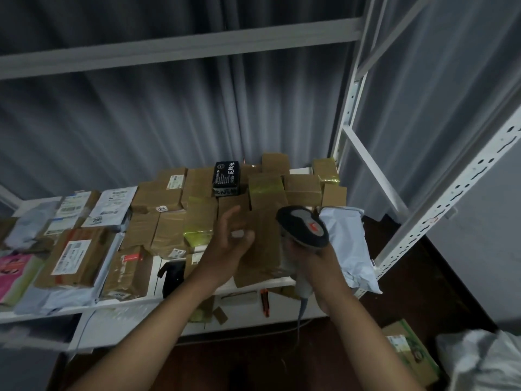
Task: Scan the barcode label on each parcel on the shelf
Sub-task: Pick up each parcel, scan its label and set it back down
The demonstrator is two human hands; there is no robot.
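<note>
Head view of a white metal shelf (194,295) stacked with parcels, before a grey pleated curtain (169,114). At about 5 o'clock from centre, our right hand (314,266) grips the pale handle of a handheld barcode scanner (303,228), fingers curled round it; the grey cable (300,314) hangs from the handle's base toward 6 o'clock. The scanner's long axis runs from 6 o'clock at the handle up to 11 o'clock at the dark oval head, whose grey top panel with its red button faces us; the head's far end points toward the parcels at the back of the shelf. At 9 o'clock from the scanner, our left hand (229,242) is raised over a tall brown cardboard parcel (260,244), fingers loosely bent and grasping nothing; whether it touches the parcel we cannot tell. That parcel stands at the shelf's front edge, its long axis running 6 to 12 o'clock. A white poly mailer (352,244) lies at 3 o'clock from the scanner. A black box with white characters (227,177) sits atop the stack at 12 o'clock. Labelled flat parcels (76,255) fill the shelf toward 9 o'clock. A green-printed carton (408,351) sits low at 4 o'clock
</note>
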